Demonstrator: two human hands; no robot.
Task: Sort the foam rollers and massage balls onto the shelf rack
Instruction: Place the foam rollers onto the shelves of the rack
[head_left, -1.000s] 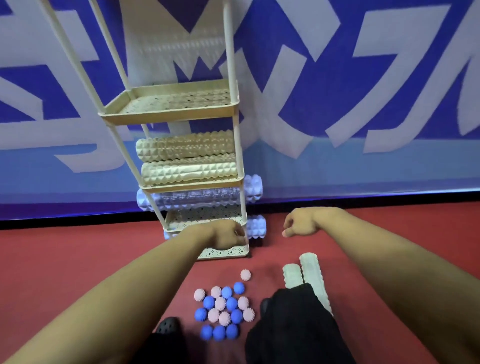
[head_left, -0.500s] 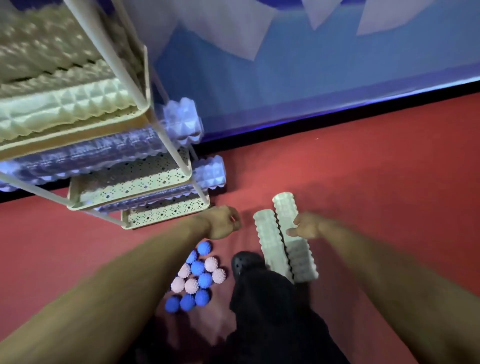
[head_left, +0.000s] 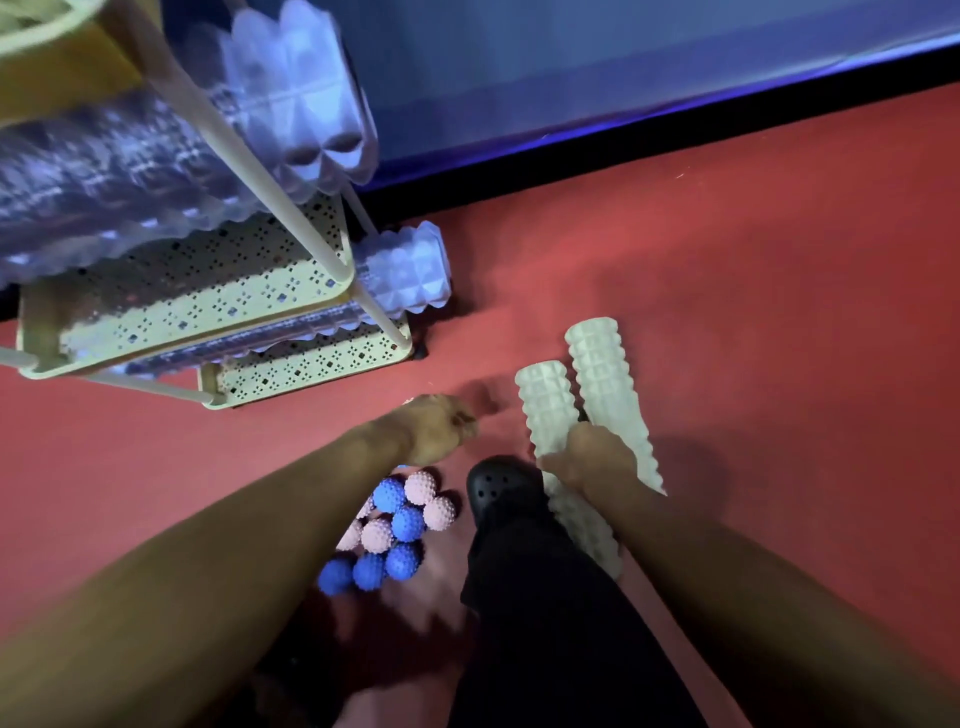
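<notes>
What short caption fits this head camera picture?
Right hand grasps a white foam roller on the red floor beside spiky massage balls.

There are two white foam rollers (head_left: 582, 415) on the red floor (head_left: 753, 312), lying side by side. Two purple foam rollers show on the shelf rack (head_left: 332, 260): one big one (head_left: 291, 104) up high and one lower one (head_left: 405, 270) near the floor. The spiky massage balls sit in one pile. I can count five blue balls (head_left: 408, 522) and about five pink balls (head_left: 439, 512), but an arm hides part of the pile, so there may be more. Two shelves of the rack with little holes can be seen clearly. There are two hands, a left hand (head_left: 431, 428) and a right hand (head_left: 592, 457). One black shoe (head_left: 498, 483) shows too.
</notes>
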